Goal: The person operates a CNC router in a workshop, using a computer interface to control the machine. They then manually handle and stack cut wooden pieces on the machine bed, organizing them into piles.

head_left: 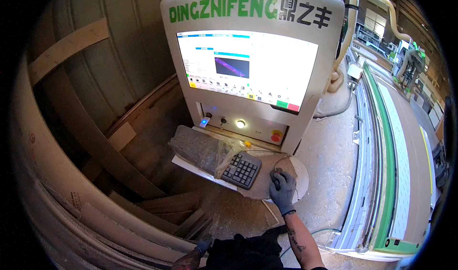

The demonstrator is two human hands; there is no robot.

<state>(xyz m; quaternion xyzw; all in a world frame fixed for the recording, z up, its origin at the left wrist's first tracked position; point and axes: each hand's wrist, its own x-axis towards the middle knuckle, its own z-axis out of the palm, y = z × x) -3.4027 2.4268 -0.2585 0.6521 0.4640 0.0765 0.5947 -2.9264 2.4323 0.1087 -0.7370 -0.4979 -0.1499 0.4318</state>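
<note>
1. Right hand [282,189], grey-gloved, stretches forward, palm down; fingers curve partly closed over a small dark mouse [275,173]. Grip looks easy rather than clenched, though the glove hides much of the contact.
2. Handling, my judgement: mouse should be light, stiff-shelled and a little slick under glove fabric. Not very fragile, but small and quick to skid on a dusty surface. Best held by its two flanks, thumb against fingers, with the palm resting low over its back; little force needed.
3. Position: mouse sits under the fingers, its far end peeping out beyond them. It lies on the rounded right end of the shelf [300,174], to the right of the keyboard [242,170] and apart from it.
4. Clear plastic cover [198,148] drapes the keyboard's left part; number keys lie bare on the side nearest the mouse.
5. Above the shelf: lit screen [281,60] in a pale cabinet, red button [275,136] on the panel below.
6. Left hand [204,245], also gloved, hangs low beside the dark clothing; cannot tell how open it is, or whether it holds anything.
</note>
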